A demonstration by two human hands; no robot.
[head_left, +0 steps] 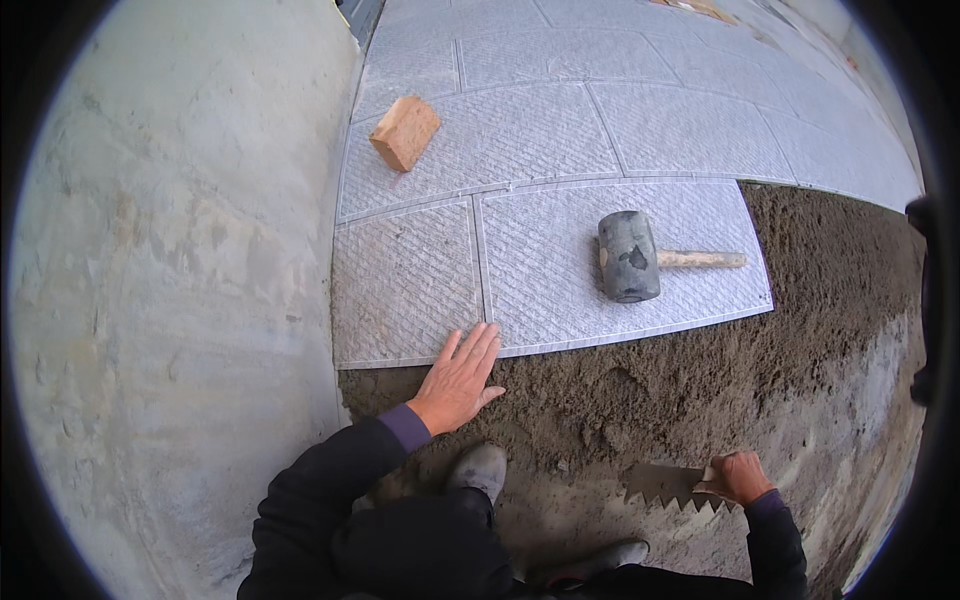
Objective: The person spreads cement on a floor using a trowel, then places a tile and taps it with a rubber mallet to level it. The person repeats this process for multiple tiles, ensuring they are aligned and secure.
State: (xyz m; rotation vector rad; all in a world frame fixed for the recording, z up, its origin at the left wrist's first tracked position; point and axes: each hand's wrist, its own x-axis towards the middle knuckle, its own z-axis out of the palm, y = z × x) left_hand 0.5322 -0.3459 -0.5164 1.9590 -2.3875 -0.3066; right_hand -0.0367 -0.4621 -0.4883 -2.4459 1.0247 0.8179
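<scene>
We rest our left hand (460, 382) flat at six o'clock, thumb spread, fingertips on the grey slabs (555, 270). At four, our right hand (742, 478) wraps the handle of a notched trowel (662, 483), blade toward nine; a mallet (628, 258) lies between two and three.

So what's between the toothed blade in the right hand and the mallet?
In the head view, a stretch of rough, brown, earthy material, then a bare strip of the grey slab that the mallet lies on.

Gray slabs (540, 265) lie flat, a toothed trowel (662, 483) held apart.
</scene>
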